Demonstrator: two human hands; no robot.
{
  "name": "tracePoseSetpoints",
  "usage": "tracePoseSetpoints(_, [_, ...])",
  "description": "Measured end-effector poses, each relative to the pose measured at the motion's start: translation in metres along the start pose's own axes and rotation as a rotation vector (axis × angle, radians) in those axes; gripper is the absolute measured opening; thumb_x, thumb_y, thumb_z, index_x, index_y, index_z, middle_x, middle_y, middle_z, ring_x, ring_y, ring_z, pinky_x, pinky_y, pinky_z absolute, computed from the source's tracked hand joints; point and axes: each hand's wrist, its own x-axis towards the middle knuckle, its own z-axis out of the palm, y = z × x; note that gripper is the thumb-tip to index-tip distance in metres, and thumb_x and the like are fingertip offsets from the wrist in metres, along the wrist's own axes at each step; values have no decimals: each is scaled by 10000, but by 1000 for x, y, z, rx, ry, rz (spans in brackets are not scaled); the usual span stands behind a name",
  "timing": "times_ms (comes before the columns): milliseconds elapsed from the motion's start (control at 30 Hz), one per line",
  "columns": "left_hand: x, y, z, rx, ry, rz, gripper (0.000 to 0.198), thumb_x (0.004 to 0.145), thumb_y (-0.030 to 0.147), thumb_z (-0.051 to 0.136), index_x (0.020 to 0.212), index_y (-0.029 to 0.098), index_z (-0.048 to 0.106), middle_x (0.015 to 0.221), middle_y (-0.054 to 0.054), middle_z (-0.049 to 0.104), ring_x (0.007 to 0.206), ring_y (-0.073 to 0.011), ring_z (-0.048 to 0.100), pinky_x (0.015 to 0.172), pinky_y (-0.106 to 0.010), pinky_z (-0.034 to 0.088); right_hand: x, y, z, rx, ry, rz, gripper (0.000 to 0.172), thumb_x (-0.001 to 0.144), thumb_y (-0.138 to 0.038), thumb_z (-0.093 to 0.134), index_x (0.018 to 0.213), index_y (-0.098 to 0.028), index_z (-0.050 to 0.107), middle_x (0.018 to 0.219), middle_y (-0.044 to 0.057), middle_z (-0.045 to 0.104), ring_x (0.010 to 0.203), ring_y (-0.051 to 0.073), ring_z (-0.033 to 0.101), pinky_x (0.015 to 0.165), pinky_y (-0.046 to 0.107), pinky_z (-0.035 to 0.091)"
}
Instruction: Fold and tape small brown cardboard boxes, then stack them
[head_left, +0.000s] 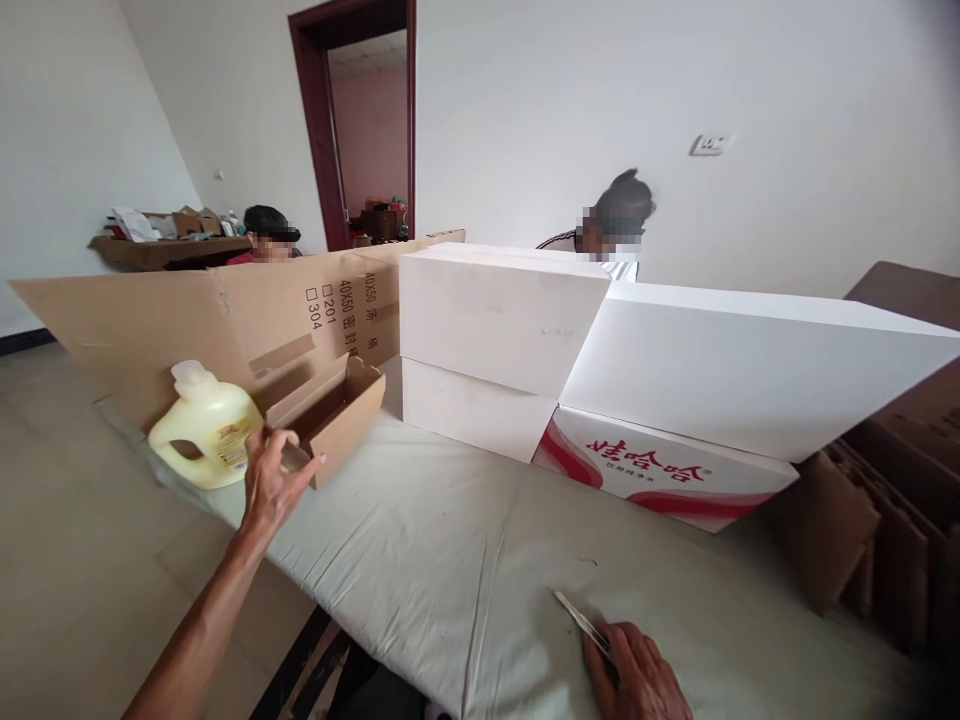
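At the near right of the cloth-covered table, my right hand [637, 670] is closed around a utility knife [581, 620], its blade pointing up and left. My left hand [277, 475] is at the table's left edge, thumb and fingers curved around a small greyish thing [295, 457] that I cannot make out. Right behind that hand stands a small, narrow cardboard box [345, 430] with its top open. A pale yellow jug [206, 425] with a handle and a label stands just left of the hand.
Large cardboard sheets [172, 320] stand upright behind the jug. White boxes [487, 310] are stacked across the table's far side, one with red lettering [660, 470]. Folded cardboard [862, 520] leans at the right. Two people [274, 225] [622, 215] are beyond the boxes.
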Motion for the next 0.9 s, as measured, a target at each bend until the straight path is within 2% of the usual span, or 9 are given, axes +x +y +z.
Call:
tracePoseSetpoints(100, [-53, 6, -33, -20, 15, 118, 295, 854, 462, 829, 985, 302, 618, 1302, -106, 581, 1312, -377, 601, 1119, -561, 565, 2, -4, 0, 6, -26, 21, 540, 1159, -587, 373, 951, -235, 726, 899, 88, 727, 804, 245, 692, 749, 379, 502])
tracePoseSetpoints(233, [-95, 28, -59, -24, -10, 325, 248, 886, 367, 839, 1000, 278, 637, 1483, -157, 552, 1429, -399, 588, 1164, -565, 550, 5, 0, -12, 0, -104, 83, 546, 1160, -563, 352, 942, -227, 724, 902, 103, 713, 844, 260, 677, 770, 384, 486])
tracePoseSetpoints(333, [-109, 50, -67, -82, -66, 459, 272, 854, 267, 869, 1017, 275, 651, 1609, -157, 484, 1487, -407, 577, 1156, -528, 578, 6, 11, -28, -32, -145, 170, 493, 1141, -522, 391, 915, -224, 713, 906, 112, 699, 868, 273, 658, 788, 394, 481])
tracePoseSetpoints(467, [-117, 77, -66, -151, -123, 549, 323, 840, 172, 855, 1049, 285, 636, 1686, -146, 408, 1524, -418, 555, 1123, -516, 600, 6, 25, -45, -2, -214, 296, 415, 1091, -448, 433, 892, -208, 706, 906, 137, 696, 866, 288, 655, 780, 415, 494])
tracePoseSetpoints(567, [-119, 94, -63, -222, -184, 584, 321, 829, 179, 857, 1028, 288, 631, 1682, -137, 420, 1487, -414, 581, 1051, -496, 619, 11, 19, -54, 73, -219, 317, 383, 1079, -462, 467, 1114, -185, 730, 1055, 159, 728, 981, 300, 693, 870, 441, 553])
tracePoseSetpoints(667, [-116, 105, -64, -324, -343, 469, 327, 797, 315, 902, 1001, 298, 647, 1530, -124, 571, 1298, -377, 679, 952, -465, 629, 25, -6, -68, 407, -208, 340, 547, 1060, -583, 577, 1464, -216, 611, 1406, 172, 677, 1235, 300, 695, 1013, 452, 591])
tracePoseSetpoints(733, [-109, 109, -64, -404, -510, 267, 399, 755, 430, 928, 1017, 307, 655, 1266, -89, 694, 1058, -324, 722, 824, -421, 623, 36, -29, -81, 683, -230, 356, 695, 1038, -665, 625, 1602, -276, 510, 1609, 164, 566, 1403, 318, 632, 1103, 489, 581])
tracePoseSetpoints(800, [-100, 111, -62, -521, -663, 19, 474, 721, 518, 927, 1051, 304, 662, 1053, -49, 724, 918, -294, 706, 736, -385, 593, 44, -50, -97, 877, -279, 328, 756, 1038, -731, 604, 1665, -336, 455, 1704, 140, 492, 1508, 334, 560, 1183, 535, 544])
tracePoseSetpoints(900, [-87, 111, -51, -751, -771, -278, 578, 723, 597, 887, 1163, 271, 703, 1135, -75, 777, 1096, -348, 718, 855, -411, 604, 47, -71, -117, 1012, -332, 232, 816, 1018, -813, 568, 1692, -370, 441, 1711, 124, 495, 1536, 357, 539, 1230, 566, 513])
